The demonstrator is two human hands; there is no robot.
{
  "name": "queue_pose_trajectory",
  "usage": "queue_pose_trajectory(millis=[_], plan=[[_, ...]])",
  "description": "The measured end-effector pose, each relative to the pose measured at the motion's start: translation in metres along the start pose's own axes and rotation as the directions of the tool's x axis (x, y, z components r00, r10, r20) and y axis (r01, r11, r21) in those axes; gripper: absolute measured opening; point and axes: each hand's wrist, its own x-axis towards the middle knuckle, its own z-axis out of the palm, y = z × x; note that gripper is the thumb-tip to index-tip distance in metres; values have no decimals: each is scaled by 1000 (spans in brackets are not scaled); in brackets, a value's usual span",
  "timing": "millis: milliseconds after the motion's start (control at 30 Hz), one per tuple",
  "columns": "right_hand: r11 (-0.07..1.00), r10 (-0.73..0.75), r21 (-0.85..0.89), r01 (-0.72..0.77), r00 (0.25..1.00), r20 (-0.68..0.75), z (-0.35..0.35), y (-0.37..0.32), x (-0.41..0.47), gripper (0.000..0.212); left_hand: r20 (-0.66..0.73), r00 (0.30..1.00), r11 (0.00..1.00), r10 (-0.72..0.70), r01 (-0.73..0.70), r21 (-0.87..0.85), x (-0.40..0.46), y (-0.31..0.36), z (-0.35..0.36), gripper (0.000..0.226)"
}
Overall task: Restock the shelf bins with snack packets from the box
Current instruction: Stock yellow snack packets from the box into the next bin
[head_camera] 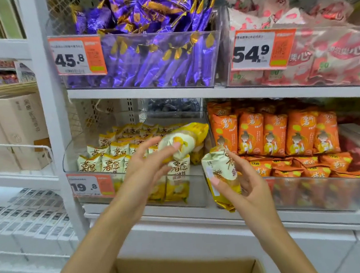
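cartons (19, 128) left shelf | white boxes (30, 223) below (barcoded)

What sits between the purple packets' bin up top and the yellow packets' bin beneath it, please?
In the head view, a white shelf board separates the purple bin from the yellow bin, with open space beneath it.
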Motion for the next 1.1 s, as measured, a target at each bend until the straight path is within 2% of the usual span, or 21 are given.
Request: queue_pose_trajectory(millis=[67, 133, 200, 300, 400, 500, 567, 633, 700, 733, 867, 900, 1033, 1067, 1100], plan=[[1000, -13, -5, 13, 998, -57, -10, 1, 6, 52, -48, 993, 992, 107, -103, 74, 17, 19, -2, 65], [1000, -10, -5, 10, 996, -93, -17, 2, 10, 50, -47, 980, 960, 195, -181, 211, 38, 31, -1, 49], [1000, 1, -13, -3, 994, -105, -20, 5, 13, 49, -2, 976, 920, 216, -202, 336, 61, 34, 3, 44], [999, 6, -38, -9, 996, -93, -22, 9, 17, 46, 143, 975, 869, 168, -215, 445, 93, 29, 8, 52], [998, -2, -67, -2, 998, -62, -21, 12, 24, 44, 310, 944, 740, 116, -291, 607, 123, 13, 13, 71], [994, -10, -106, 3, 998, -69, -22, 12, 30, 38, 383, 918, 602, 102, -363, 711, 144, -9, 21, 86], [983, -45, -181, 27, 994, -99, -21, 11, 35, 40, 403, 909, 498, 108, -400, 769, 155, -24, 28, 79], [961, -93, -271, 60, 989, -112, -21, 10, 40, 50, 417, 901, 374, 117, -429, 822, 161, -37, 33, 70], [957, -83, -288, 45, 989, -123, -24, 9, 45, 56, 418, 894, 211, 163, -446, 870, 163, -45, 37, 59], [959, -63, -281, 24, 989, -130, -25, 9, 46, 54, 404, 891, 164, 208, -438, 884, 162, -47, 38, 56], [967, -17, -254, -21, 989, -145, -30, 9, 48, 44, 340, 845, 159, 413, -434, 887, 153, -46, 37, 51], [969, -20, -245, -16, 990, -143, -30, 9, 48, 43, 353, 847, 135, 399, -435, 890, 151, -45, 35, 48], [970, -27, -242, -1, 993, -112, -30, 10, 47, 50, 414, 895, 43, 166, -426, 904, 140, -35, 26, 42], [965, -38, -262, 9, 994, -103, -28, 9, 47, 51, 419, 888, 50, 188, -434, 899, 134, -31, 27, 40], [959, -52, -281, 22, 994, -100, -28, 10, 46, 54, 401, 875, 108, 270, -441, 891, 127, -27, 29, 38]])
